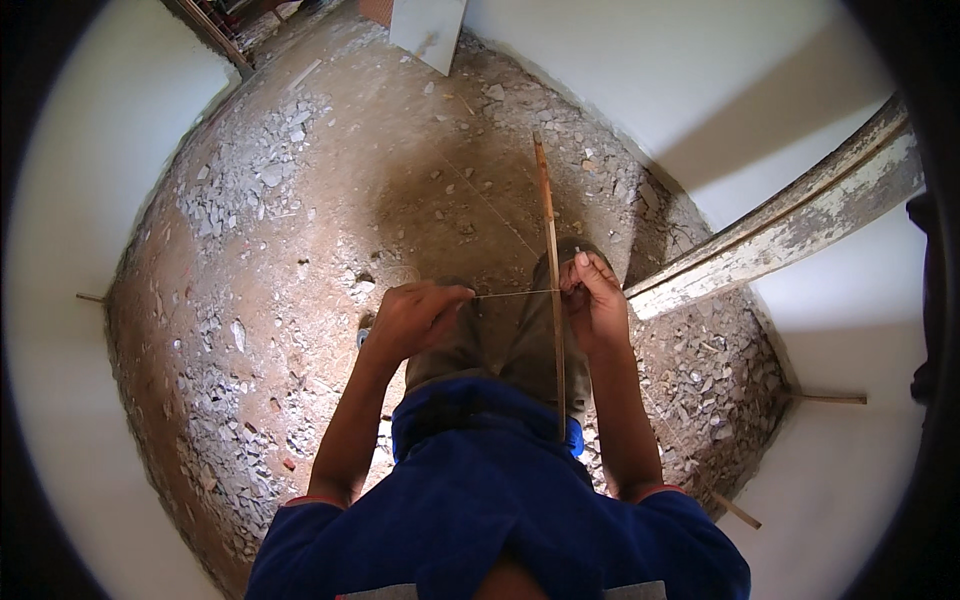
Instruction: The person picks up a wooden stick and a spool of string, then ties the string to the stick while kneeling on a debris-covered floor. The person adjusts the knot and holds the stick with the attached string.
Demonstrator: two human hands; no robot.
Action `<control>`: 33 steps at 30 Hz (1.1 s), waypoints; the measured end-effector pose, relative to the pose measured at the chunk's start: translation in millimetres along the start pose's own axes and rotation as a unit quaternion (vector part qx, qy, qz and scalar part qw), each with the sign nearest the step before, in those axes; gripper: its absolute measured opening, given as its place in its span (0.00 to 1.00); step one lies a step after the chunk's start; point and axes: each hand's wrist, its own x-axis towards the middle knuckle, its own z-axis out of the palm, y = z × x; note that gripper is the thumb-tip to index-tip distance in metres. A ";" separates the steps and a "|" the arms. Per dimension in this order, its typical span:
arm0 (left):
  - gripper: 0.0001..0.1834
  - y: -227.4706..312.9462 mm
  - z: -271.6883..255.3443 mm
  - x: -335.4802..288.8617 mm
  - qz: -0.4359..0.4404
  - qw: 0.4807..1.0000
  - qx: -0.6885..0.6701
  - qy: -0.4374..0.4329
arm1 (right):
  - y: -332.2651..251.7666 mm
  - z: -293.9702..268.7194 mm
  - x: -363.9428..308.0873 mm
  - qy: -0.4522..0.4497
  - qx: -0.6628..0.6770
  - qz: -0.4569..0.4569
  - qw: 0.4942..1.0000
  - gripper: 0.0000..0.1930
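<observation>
A thin pale string (515,293) is stretched taut between my two hands, in front of my legs. My left hand (418,312) is closed, pinching the string's left end. On the other side, my right hand (595,292) has its thumb and fingers pressed together around the string, beside a long narrow wooden stick (552,240). The stick stands roughly lengthwise before me, its lower end against my blue clothing, and the string meets it near my right fingers. Whether those fingers also touch the stick, I cannot tell.
Broken rubble (255,170) lies over the dirt floor, with more rubble (715,390) at the right. A weathered, paint-flaked plank (790,215) leans at the right wall. A pale board (428,30) stands at the far wall. Small sticks (830,398) jut from the walls.
</observation>
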 end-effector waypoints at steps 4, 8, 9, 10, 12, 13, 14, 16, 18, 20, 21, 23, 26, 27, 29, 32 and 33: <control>0.13 -6.5 5.2 0.7 -0.021 1.000 -0.005 0.016 | 11.2 -2.8 0.6 -0.012 0.058 -0.019 0.998 0.13; 0.12 -16.8 4.1 -6.9 -0.043 0.999 -0.004 0.013 | 23.3 -0.4 -10.2 0.042 0.074 0.016 0.996 0.15; 0.12 -20.7 2.9 -9.0 -0.060 0.998 0.015 -0.006 | 25.6 1.2 -12.2 0.042 0.072 0.017 0.996 0.16; 0.12 -23.3 2.8 -11.6 -0.088 0.996 0.027 -0.020 | 27.8 3.5 -13.6 0.055 0.069 0.026 0.996 0.14; 0.13 -30.0 4.1 -12.9 -0.065 0.997 0.006 0.040 | 30.7 8.3 -13.9 0.060 0.075 0.030 0.995 0.12; 0.13 -33.1 5.7 -12.3 -0.058 0.996 -0.012 0.066 | 31.3 10.5 -13.0 0.069 0.043 0.050 0.995 0.12; 0.13 -36.6 5.5 -11.3 -0.068 0.994 -0.009 0.082 | 31.5 12.6 -13.5 0.078 0.013 0.071 0.994 0.11; 0.13 -41.3 6.9 -9.0 -0.095 0.989 -0.020 0.109 | 30.4 15.6 -13.6 0.080 -0.025 0.095 0.992 0.12; 0.13 -42.4 8.2 -8.9 -0.070 0.993 -0.026 0.090 | 28.1 17.5 -14.5 0.078 -0.039 0.109 0.990 0.13; 0.13 -40.8 8.3 -10.9 -0.072 0.996 -0.030 0.052 | 25.4 19.5 -15.6 0.072 -0.037 0.088 0.993 0.13; 0.13 -39.6 8.1 -12.4 -0.082 0.995 -0.027 0.043 | 24.1 20.4 -15.7 0.063 -0.031 0.076 0.995 0.13; 0.13 -38.1 9.1 -14.8 -0.097 0.994 -0.037 0.030 | 22.2 22.2 -14.8 0.093 -0.019 0.085 0.992 0.12; 0.10 -38.6 10.8 -17.4 -0.143 0.988 -0.058 0.004 | 21.4 24.3 -12.8 0.096 -0.013 0.091 0.991 0.12; 0.11 -39.8 11.7 -17.8 -0.138 0.989 -0.061 0.008 | 21.7 24.4 -11.8 0.091 -0.013 0.091 0.992 0.12; 0.13 -42.7 13.4 -18.7 -0.137 0.987 -0.080 0.026 | 23.1 24.1 -10.5 0.077 -0.014 0.084 0.993 0.12; 0.12 -47.9 14.8 -21.2 -0.138 0.987 -0.082 0.032 | 25.9 23.7 -9.7 0.066 -0.013 0.081 0.994 0.12; 0.12 -49.0 16.3 -21.7 -0.143 0.985 -0.088 0.030 | 25.5 23.9 -8.8 0.063 -0.007 0.079 0.995 0.12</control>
